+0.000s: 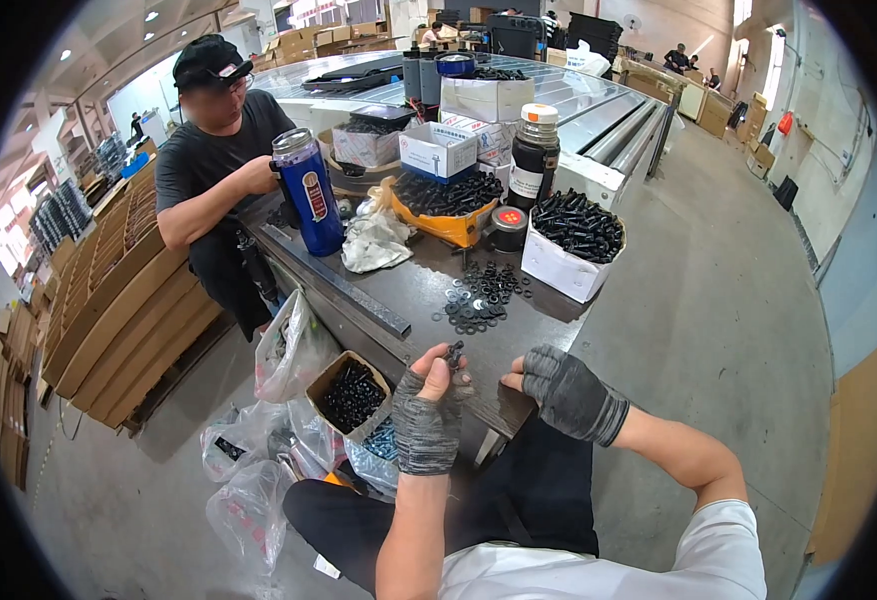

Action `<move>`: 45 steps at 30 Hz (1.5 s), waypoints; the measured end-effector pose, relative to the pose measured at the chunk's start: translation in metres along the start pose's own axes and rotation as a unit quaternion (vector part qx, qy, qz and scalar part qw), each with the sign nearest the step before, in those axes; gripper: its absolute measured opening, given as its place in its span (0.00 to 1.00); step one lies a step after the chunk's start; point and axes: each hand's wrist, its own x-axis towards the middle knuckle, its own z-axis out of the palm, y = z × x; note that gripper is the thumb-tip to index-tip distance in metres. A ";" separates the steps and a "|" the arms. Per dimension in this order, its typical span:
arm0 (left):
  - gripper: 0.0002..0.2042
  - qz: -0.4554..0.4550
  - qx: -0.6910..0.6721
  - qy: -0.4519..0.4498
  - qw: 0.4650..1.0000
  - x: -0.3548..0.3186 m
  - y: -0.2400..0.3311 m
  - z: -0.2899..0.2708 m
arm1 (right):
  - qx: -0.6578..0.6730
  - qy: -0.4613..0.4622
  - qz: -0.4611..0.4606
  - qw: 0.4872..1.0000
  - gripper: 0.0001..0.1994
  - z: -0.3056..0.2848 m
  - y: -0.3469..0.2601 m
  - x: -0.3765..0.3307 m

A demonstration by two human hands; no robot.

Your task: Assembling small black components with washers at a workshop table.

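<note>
Wearer, seen from above: left hand (427, 425) in a grey knitted fingerless glove with a mottled dark weave, fingertips bare, cuff ending at the wrist. Right hand (567, 392) in a matching grey fingerless glove, its ribbed cuff reaching just past the wrist. Both forearms bare. White short-sleeved shirt (599, 575), sleeve hem showing at the right upper arm. Black trousers (519, 500) over the lap and knees.
</note>
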 end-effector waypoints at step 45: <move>0.13 -0.007 -0.143 -0.010 0.990 -0.012 -0.002 0.003 | 0.396 0.063 0.149 0.904 0.10 -0.025 -0.021 0.094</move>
